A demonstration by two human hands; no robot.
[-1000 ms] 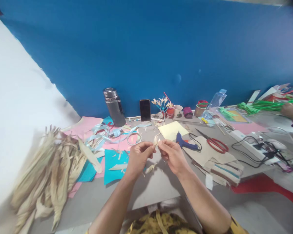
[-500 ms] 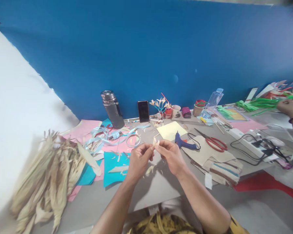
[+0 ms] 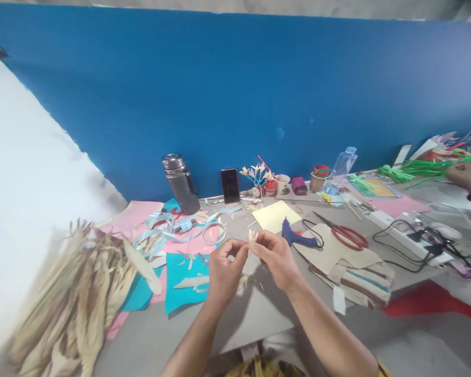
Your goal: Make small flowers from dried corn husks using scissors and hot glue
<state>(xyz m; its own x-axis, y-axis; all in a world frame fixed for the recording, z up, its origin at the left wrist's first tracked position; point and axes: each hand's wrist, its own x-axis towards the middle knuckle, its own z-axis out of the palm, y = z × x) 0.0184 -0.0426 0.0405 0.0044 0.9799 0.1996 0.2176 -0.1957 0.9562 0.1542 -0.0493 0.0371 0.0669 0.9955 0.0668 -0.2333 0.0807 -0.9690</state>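
Note:
Both my hands meet above the grey table. My left hand (image 3: 228, 264) and my right hand (image 3: 273, 256) pinch a small pale husk flower (image 3: 253, 236) between the fingertips; its petals point up. Below them, pale husk scraps (image 3: 243, 281) lie on the table. A blue glue gun (image 3: 298, 236) rests just right of my right hand, and a yellow paper sheet (image 3: 276, 215) is behind it. Dried corn husks (image 3: 78, 293) are heaped at the left, beside a blue-green sheet (image 3: 180, 298) with strips on it.
A flask (image 3: 181, 186), a phone (image 3: 230, 186), finished husk flowers (image 3: 257, 173) and small pots stand along the wall. Red-handled scissors (image 3: 349, 237), a folded cloth (image 3: 361, 280) and a power strip (image 3: 400, 233) are at the right. Another person's hand (image 3: 467, 175) is at far right.
The view has tilted up slightly, so the table items sit lower. Both my hands stay together at the husk flower, whose petals now stand upright above the fingertips.

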